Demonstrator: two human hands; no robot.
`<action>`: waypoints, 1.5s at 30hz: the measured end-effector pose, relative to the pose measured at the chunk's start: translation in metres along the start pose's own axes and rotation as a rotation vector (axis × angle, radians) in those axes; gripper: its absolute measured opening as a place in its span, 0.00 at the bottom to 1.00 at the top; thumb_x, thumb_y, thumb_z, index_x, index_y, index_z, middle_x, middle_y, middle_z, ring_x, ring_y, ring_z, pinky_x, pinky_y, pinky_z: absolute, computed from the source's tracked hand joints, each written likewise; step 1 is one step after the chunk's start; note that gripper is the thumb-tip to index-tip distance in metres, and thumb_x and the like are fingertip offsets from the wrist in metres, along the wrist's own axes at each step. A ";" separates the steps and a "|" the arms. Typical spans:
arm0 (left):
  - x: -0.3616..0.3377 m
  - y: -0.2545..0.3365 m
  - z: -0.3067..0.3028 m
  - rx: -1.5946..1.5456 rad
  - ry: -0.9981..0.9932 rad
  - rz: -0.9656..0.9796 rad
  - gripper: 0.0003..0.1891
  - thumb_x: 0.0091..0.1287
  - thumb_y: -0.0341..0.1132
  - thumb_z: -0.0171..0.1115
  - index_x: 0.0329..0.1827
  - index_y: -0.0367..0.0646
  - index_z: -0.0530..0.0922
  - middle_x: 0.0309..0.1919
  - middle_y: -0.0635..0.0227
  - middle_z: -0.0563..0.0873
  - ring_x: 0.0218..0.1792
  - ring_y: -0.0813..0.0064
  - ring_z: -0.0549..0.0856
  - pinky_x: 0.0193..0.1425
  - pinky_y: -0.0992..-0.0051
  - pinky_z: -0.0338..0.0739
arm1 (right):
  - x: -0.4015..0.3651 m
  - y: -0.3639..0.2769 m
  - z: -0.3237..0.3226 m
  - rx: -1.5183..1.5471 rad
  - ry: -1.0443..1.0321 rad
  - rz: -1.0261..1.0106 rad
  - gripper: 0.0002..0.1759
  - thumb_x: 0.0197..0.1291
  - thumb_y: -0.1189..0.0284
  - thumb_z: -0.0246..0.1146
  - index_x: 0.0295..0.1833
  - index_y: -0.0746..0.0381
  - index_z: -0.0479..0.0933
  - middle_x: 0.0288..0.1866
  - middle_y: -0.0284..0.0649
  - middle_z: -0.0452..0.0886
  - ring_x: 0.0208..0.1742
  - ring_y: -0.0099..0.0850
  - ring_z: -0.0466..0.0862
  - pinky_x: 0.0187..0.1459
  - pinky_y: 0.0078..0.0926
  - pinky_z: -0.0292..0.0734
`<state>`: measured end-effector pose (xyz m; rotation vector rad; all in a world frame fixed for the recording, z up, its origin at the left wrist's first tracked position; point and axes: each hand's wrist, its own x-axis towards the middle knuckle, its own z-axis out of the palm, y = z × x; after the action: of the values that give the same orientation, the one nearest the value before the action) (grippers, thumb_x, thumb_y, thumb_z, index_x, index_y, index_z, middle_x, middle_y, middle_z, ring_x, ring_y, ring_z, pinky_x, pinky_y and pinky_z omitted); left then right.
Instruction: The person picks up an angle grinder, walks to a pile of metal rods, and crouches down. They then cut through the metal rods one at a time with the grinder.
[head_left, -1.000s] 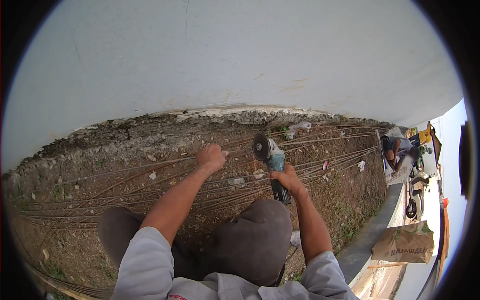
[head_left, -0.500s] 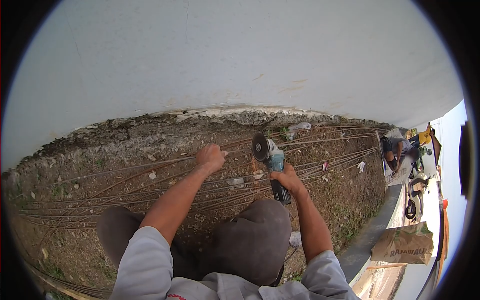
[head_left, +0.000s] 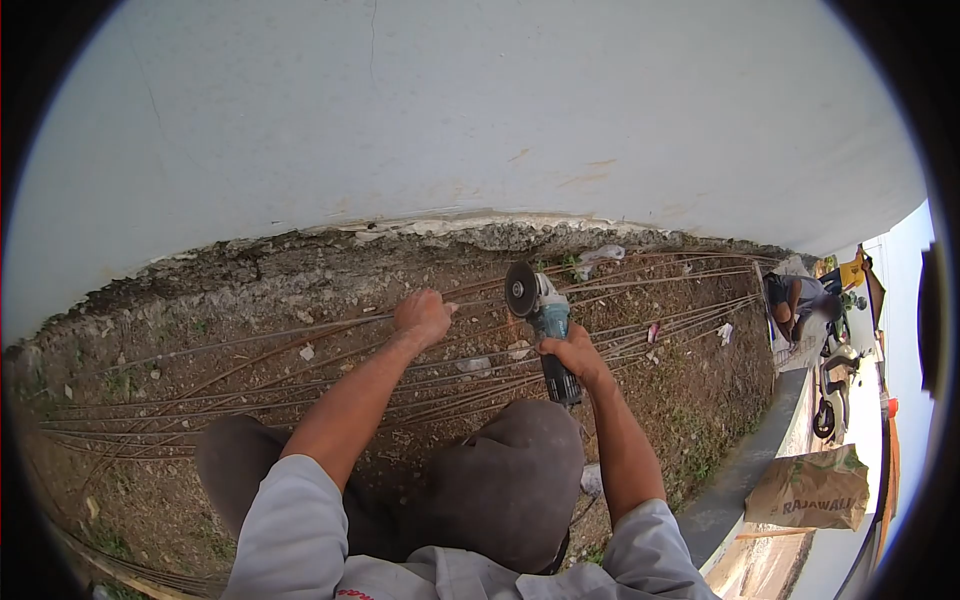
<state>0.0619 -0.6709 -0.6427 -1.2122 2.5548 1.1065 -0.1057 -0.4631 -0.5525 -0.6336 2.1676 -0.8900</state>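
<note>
My right hand (head_left: 572, 352) is wrapped round the body of a teal and black angle grinder (head_left: 553, 335), held upright in the view with its dark disc at the top. The disc (head_left: 521, 289) is over a thin metal rod; whether it touches is unclear. To the left, my left hand (head_left: 425, 316) is closed round a rod (head_left: 370, 319) that runs out on both sides of the fist. Several long rusty rods (head_left: 300, 393) lie across the soil below both hands.
A pale wall (head_left: 450, 110) with a crumbling base runs along the top. At the right are a crouching person (head_left: 797, 300), a parked motorbike (head_left: 835, 385), a brown sack (head_left: 808, 488) and a concrete kerb (head_left: 740, 480). Plastic scraps (head_left: 600, 258) and stones lie on the soil.
The grinder has shifted very slightly, its disc a little to the right and down. My left hand still grips the rod in nearly the same place.
</note>
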 end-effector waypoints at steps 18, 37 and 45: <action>-0.001 0.001 0.002 0.000 0.050 0.020 0.24 0.71 0.51 0.61 0.33 0.34 0.84 0.33 0.52 0.87 0.40 0.53 0.87 0.45 0.52 0.79 | 0.013 0.022 -0.005 -0.087 -0.005 0.055 0.29 0.39 0.63 0.70 0.45 0.72 0.77 0.36 0.46 0.82 0.38 0.38 0.81 0.44 0.33 0.76; -0.001 0.001 0.003 0.008 0.053 0.012 0.24 0.71 0.52 0.60 0.33 0.35 0.83 0.33 0.54 0.86 0.39 0.54 0.87 0.45 0.52 0.79 | 0.011 0.031 -0.008 -0.115 -0.002 0.026 0.30 0.38 0.61 0.70 0.43 0.74 0.78 0.36 0.49 0.83 0.37 0.37 0.83 0.40 0.35 0.77; -0.006 0.007 -0.005 0.000 -0.010 -0.029 0.23 0.70 0.52 0.59 0.37 0.35 0.85 0.41 0.49 0.87 0.48 0.50 0.85 0.54 0.53 0.78 | 0.021 0.021 -0.007 -0.094 0.002 0.075 0.21 0.41 0.67 0.69 0.39 0.71 0.77 0.31 0.41 0.80 0.30 0.29 0.78 0.33 0.29 0.74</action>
<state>0.0623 -0.6676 -0.6325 -1.2359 2.5219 1.1035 -0.1280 -0.4604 -0.5728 -0.5927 2.2302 -0.7529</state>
